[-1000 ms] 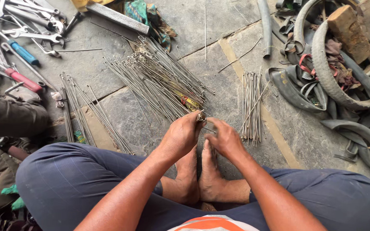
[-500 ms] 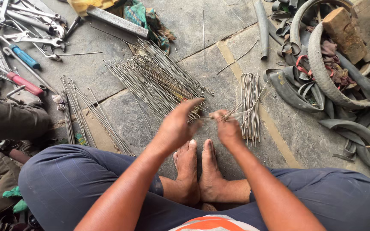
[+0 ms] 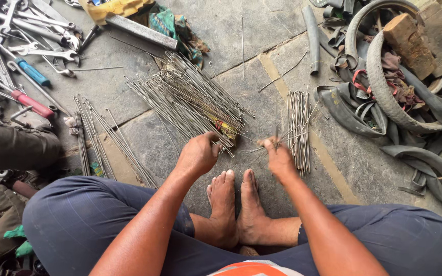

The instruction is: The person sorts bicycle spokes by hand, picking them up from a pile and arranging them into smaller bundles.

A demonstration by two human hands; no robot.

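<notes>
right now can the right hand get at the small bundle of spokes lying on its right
Probably yes: the right hand hovers right beside the small bundle of spokes, holding a spoke or two, with only bare stone floor between.

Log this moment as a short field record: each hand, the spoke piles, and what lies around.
left hand: at the near end of the big spoke pile, fingers curled on spokes
right hand: pinching a few spokes, beside the small bundle
third pile: spokes laid out to the left
feet: bare, soles together, between the hands
tools: wrenches and screwdrivers, far left
tyres: old tyres and tubes, right
floor: stone slabs
</notes>
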